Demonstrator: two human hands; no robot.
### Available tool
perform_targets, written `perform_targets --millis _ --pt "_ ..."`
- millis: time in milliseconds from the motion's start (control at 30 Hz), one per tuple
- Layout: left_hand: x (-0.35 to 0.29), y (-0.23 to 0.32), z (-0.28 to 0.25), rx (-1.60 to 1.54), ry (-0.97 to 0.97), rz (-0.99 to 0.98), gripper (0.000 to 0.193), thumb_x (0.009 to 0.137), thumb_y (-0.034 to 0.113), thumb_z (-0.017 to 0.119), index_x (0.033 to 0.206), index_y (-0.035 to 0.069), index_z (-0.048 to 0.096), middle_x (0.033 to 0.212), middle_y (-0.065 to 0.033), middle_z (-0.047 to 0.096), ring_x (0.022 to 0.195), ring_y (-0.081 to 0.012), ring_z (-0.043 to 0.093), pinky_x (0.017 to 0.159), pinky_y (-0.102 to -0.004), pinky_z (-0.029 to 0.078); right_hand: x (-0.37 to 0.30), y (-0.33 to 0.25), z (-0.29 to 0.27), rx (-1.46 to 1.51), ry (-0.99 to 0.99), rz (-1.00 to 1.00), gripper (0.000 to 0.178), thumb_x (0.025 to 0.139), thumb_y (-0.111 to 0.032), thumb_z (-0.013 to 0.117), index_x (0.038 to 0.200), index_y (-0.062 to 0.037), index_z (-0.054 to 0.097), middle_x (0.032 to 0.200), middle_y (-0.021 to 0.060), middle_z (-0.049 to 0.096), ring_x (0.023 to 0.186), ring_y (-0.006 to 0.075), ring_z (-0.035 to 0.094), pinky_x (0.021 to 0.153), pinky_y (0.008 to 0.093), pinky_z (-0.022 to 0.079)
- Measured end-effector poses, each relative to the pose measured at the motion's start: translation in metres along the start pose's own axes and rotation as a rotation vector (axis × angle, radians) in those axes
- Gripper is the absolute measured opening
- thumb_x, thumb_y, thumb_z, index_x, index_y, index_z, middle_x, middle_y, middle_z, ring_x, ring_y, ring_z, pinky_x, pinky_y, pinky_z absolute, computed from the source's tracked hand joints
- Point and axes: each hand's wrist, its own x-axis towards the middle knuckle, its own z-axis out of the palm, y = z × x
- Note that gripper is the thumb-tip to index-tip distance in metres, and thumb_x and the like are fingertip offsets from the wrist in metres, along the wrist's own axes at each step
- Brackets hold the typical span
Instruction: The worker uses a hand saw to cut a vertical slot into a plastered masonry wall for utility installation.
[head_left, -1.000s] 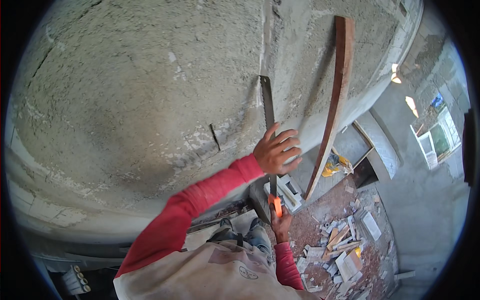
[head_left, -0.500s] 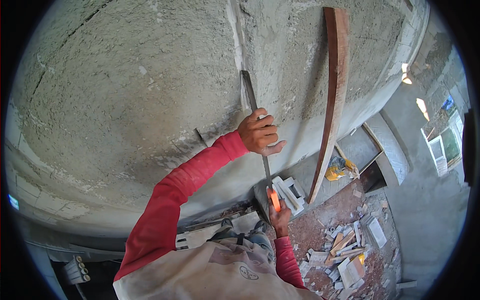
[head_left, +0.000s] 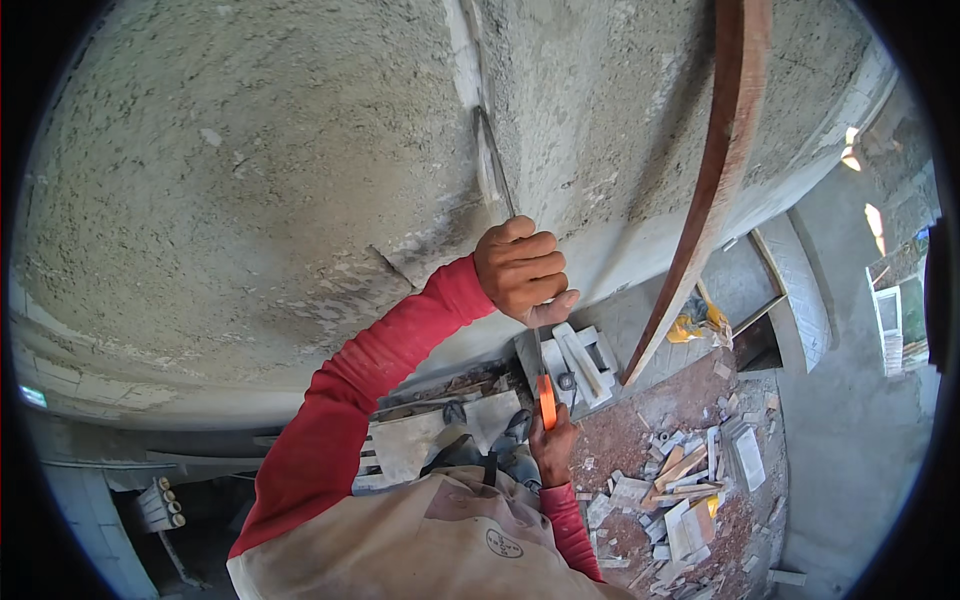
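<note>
A long, thin handsaw [head_left: 546,402] with an orange handle slants up against the rough cement wall [head_left: 270,200]. My left hand [head_left: 522,274] is closed in a fist around the middle of its dark blade, hiding that stretch. Lower down, my right hand [head_left: 553,450] grips the orange handle. Above my left fist the blade looks narrow, almost edge-on. Its tip lies in or against a pale vertical groove [head_left: 468,60] in the wall; whether it is inside the groove I cannot tell.
Right of my hands, a long reddish wooden plank [head_left: 722,150] leans on the wall. Below it are pale blocks [head_left: 585,365] and a yellow bag [head_left: 700,320]. Broken tiles and wood scraps [head_left: 690,490] litter the floor. A board [head_left: 405,445] lies by my feet.
The view has shifted, so the plank appears farther right. My left fingers have closed more tightly on the blade, which now shows narrower. My right hand still holds the handle, slightly lower in view.
</note>
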Motion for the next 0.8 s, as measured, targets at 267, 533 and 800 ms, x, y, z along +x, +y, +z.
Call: perform_targets --millis 267,533,800 --pt "-0.034 0.024 0.023 -0.070 -0.037 -0.092 0.019 0.072 0.014 0.064 0.057 0.014 0.052 0.059 0.0010 0.045 0.058 -0.0167 0.046 0.064 -0.0336 0.034 -0.028 0.024 -0.014 -0.140 -0.079 0.013 0.025 0.088 -0.022 0.068 0.088 -0.0009 0.054 0.069 0.0286 0.061 0.068 0.0486 0.064 0.057 0.0528 0.049" --pt "0.015 0.040 0.010 -0.093 0.031 0.015 0.029 0.072 0.014 0.065 0.052 0.016 0.045 0.057 0.0022 0.038 0.054 -0.0161 0.042 0.060 -0.0348 0.028 -0.023 0.031 -0.023 -0.045 0.033 -0.075 0.032 0.088 -0.030 0.069 0.084 -0.0025 0.054 0.068 0.0281 0.061 0.067 0.0501 0.062 0.054 0.0520 0.048" --pt "0.010 0.009 0.002 0.009 0.068 0.033 0.027 0.072 0.015 0.064 0.052 0.015 0.046 0.057 0.0019 0.037 0.054 -0.0162 0.039 0.063 -0.0343 0.027 0.008 0.007 -0.025 -0.020 -0.019 -0.089 0.037 0.090 -0.034 0.069 0.082 -0.0017 0.053 0.066 0.0271 0.059 0.066 0.0496 0.062 0.052 0.0508 0.046"
